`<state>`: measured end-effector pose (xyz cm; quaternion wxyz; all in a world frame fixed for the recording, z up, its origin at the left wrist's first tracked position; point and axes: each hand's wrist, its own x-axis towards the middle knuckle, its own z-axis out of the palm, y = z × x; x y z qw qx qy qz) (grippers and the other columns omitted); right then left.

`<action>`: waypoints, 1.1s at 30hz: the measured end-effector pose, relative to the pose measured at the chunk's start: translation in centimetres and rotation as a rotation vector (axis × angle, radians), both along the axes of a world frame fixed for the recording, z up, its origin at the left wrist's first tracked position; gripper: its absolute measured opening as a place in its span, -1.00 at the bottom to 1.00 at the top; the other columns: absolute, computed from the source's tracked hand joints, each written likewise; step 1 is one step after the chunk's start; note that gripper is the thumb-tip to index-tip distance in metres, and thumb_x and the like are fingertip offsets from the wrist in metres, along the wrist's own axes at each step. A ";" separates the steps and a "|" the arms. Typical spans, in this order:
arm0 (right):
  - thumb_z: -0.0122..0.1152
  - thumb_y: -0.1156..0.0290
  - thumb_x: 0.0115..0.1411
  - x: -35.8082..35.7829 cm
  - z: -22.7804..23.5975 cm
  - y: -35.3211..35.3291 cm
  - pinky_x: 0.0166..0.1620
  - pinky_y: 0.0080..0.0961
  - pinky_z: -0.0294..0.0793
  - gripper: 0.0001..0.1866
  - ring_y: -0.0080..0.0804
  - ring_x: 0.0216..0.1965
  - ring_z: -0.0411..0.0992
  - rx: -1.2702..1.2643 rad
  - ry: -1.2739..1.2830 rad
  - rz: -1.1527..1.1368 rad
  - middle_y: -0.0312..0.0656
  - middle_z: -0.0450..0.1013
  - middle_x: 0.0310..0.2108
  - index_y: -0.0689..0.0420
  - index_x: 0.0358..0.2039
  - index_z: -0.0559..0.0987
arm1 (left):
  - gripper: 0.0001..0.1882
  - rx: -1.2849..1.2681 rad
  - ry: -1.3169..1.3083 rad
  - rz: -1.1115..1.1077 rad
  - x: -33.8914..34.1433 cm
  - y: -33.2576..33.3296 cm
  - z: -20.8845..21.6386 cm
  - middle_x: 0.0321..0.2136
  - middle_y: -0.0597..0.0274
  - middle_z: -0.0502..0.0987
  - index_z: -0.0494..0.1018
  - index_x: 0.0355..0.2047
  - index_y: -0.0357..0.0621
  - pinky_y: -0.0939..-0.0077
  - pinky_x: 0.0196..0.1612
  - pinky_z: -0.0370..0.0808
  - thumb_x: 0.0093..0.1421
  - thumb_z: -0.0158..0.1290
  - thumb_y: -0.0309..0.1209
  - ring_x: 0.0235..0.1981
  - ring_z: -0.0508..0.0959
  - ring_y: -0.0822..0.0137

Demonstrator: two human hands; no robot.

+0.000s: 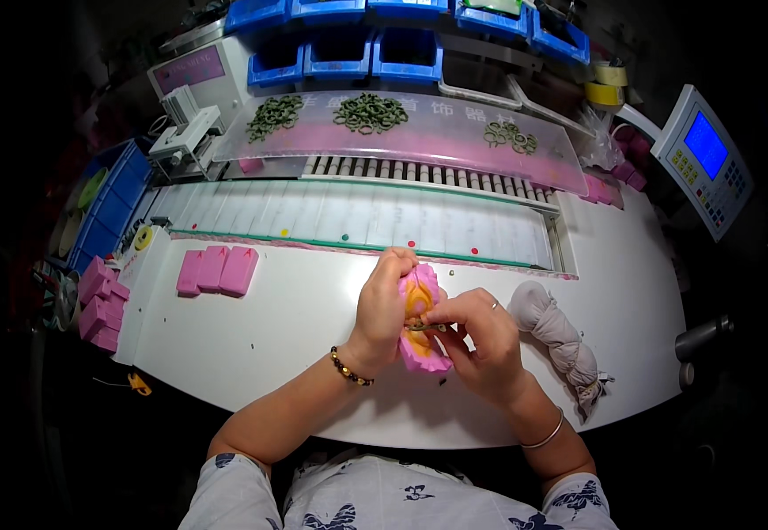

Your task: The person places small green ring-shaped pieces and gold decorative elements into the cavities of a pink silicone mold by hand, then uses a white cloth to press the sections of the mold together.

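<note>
Above the near middle of the white table, my left hand (379, 305) is closed around a pink rubber mold (421, 353). The mold is spread apart, with wavy edges and an orange-yellow hollow inside. My right hand (481, 340) is at the mold's right side, thumb and fingers pinched together. Between the fingertips, at the mold's middle, is a small dark greenish piece (428, 328); its exact shape is too small to tell. Part of the mold is hidden by the left fingers.
Pink blocks (216, 269) lie left on the table, more stacked farther left (104, 305). A grey cloth bundle (556, 340) rests right. Behind are a roller strip (428, 172), a translucent tray (313, 146) with green rings (370, 113), blue bins (340, 57) and a control panel (702, 159).
</note>
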<state>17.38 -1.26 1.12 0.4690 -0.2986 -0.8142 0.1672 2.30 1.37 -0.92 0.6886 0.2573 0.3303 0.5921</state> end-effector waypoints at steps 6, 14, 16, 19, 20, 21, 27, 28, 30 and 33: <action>0.28 0.78 -0.13 0.1 0.4 -0.1 -0.43 -0.44 0.42 -0.66 -0.27 -0.46 0.44 0.088 0.033 -0.037 -0.18 0.50 -0.44 0.13 -0.32 0.55 | -0.76 -0.064 -0.086 -0.026 -0.3 0.1 0.7 -0.61 0.09 0.41 0.25 -0.36 -0.12 0.47 -0.56 0.43 0.33 -0.22 -0.23 -0.64 0.46 0.30; 0.29 0.78 -0.09 2.0 0.8 1.0 -0.45 -0.54 0.42 -0.71 -0.37 -0.37 0.46 0.036 0.238 -0.205 -0.20 0.54 -0.36 0.16 -0.36 0.53 | -0.63 0.021 0.103 -0.117 -0.7 -0.7 2.2 -0.63 0.26 0.40 0.31 -0.46 -0.11 0.55 -0.67 0.35 0.36 -0.13 -0.10 -0.72 0.42 0.39; 0.28 0.80 -0.14 2.3 0.8 1.2 -0.42 -0.48 0.44 -0.69 -0.30 -0.37 0.45 0.213 0.120 -0.282 -0.20 0.51 -0.36 0.16 -0.37 0.53 | -0.62 0.010 0.125 -0.210 -0.9 -1.3 2.6 -0.61 0.27 0.43 0.40 -0.40 -0.19 0.59 -0.64 0.38 0.36 -0.10 -0.11 -0.71 0.43 0.45; 0.28 0.75 -0.18 2.6 0.9 1.4 -0.39 -0.44 0.45 -0.70 -0.26 -0.38 0.44 0.381 0.000 -0.308 -0.22 0.49 -0.36 0.15 -0.39 0.56 | -0.71 0.189 0.286 -0.386 -0.6 -1.7 2.2 -0.54 0.27 0.50 0.49 -0.28 -0.29 0.66 -0.55 0.43 0.34 -0.01 -0.26 -0.59 0.47 0.52; 0.28 0.75 -0.18 2.7 1.0 1.3 -0.39 -0.44 0.45 -0.70 -0.26 -0.38 0.44 0.382 -0.001 -0.311 -0.22 0.49 -0.36 0.15 -0.39 0.56 | -0.71 0.190 0.285 -0.388 -0.4 -1.7 2.2 -0.54 0.27 0.50 0.49 -0.28 -0.29 0.66 -0.55 0.43 0.34 -0.01 -0.26 -0.59 0.47 0.52; 0.27 0.73 -0.19 2.7 1.0 1.1 -0.38 -0.44 0.46 -0.71 -0.27 -0.37 0.44 0.408 -0.065 -0.306 -0.23 0.48 -0.37 0.14 -0.40 0.57 | -0.76 0.176 0.231 -0.385 -0.1 -1.9 2.3 -0.53 0.28 0.50 0.49 -0.30 -0.28 0.65 -0.53 0.45 0.32 0.02 -0.31 -0.57 0.48 0.52; 0.27 0.67 -0.17 2.2 0.9 1.3 -0.37 -0.42 0.45 -0.74 -0.26 -0.37 0.43 0.463 -0.142 -0.275 -0.24 0.48 -0.37 0.14 -0.39 0.57 | -0.84 0.187 0.279 -0.354 -0.4 -1.7 1.9 -0.51 0.31 0.48 0.47 -0.35 -0.24 0.64 -0.45 0.49 0.29 0.06 -0.39 -0.53 0.48 0.54; 0.27 0.66 -0.11 2.0 0.7 1.4 -0.37 -0.46 0.44 -0.77 -0.29 -0.38 0.44 0.384 -0.072 -0.296 -0.24 0.48 -0.37 0.15 -0.37 0.56 | -0.85 0.172 0.263 -0.319 -0.5 -1.7 1.9 -0.51 0.32 0.49 0.47 -0.36 -0.24 0.66 -0.44 0.47 0.28 0.07 -0.39 -0.52 0.48 0.56; 0.27 0.65 -0.05 2.0 0.6 1.5 -0.38 -0.49 0.42 -0.79 -0.32 -0.39 0.44 0.305 -0.004 -0.317 -0.24 0.48 -0.37 0.15 -0.35 0.55 | -0.85 0.157 0.246 -0.285 -0.7 -1.7 1.9 -0.51 0.33 0.50 0.47 -0.37 -0.24 0.68 -0.42 0.46 0.27 0.08 -0.39 -0.52 0.47 0.57; 0.24 0.60 0.13 2.4 0.2 1.4 -0.40 -0.66 0.32 -0.88 -0.58 -0.40 0.40 -0.259 0.270 -0.199 -0.27 0.50 -0.35 0.16 -0.30 0.55 | -0.88 0.232 0.388 -0.190 -0.7 -1.5 1.7 -0.49 0.33 0.54 0.47 -0.37 -0.27 0.71 -0.40 0.46 0.24 0.13 -0.45 -0.50 0.50 0.62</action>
